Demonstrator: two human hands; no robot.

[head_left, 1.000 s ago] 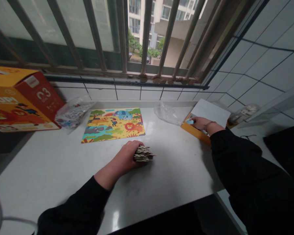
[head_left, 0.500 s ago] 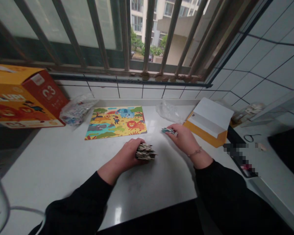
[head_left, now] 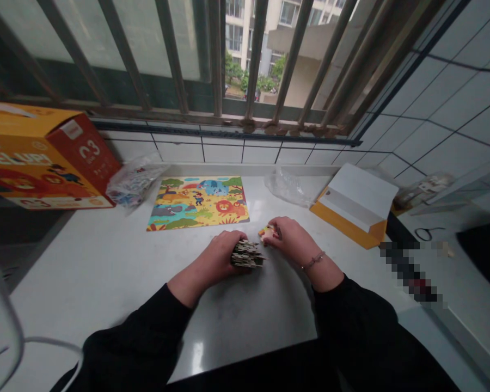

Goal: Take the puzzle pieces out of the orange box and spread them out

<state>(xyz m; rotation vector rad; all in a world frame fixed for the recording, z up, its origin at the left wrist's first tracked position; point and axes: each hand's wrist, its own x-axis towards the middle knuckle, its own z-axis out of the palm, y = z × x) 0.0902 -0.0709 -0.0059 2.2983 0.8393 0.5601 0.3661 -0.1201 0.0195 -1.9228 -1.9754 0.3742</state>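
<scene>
Stack of thin wooden jigsaw pieces (head_left: 247,254) sits on the white counter (head_left: 106,272), held by the left hand (head_left: 217,255), its fingers (head_left: 233,239) curled closed around the near side while the stack rests on the surface. Right hand (head_left: 294,240) is just beside it, fingers (head_left: 278,225) pinched shut on one small yellow-and-orange jigsaw piece (head_left: 266,233), held low over the counter. Ahead of both hands lies a rectangular multicolour safari-animal picture board (head_left: 198,202), w/ a lion & elephant printed on it. To its left are a clear plastic bag of loose pieces (head_left: 134,184) & a large orange-and-red cardboard box (head_left: 44,158). To its right are a crumpled clear plastic bag (head_left: 286,188) & an open orange-and-white card folder (head_left: 357,206). For clean handling, best to keep the L grip snug so thin pieces don't slide off the stack, & keep the R fingers on the piece's edges, not its printed face, so colours stay visible for checking against the board.
</scene>
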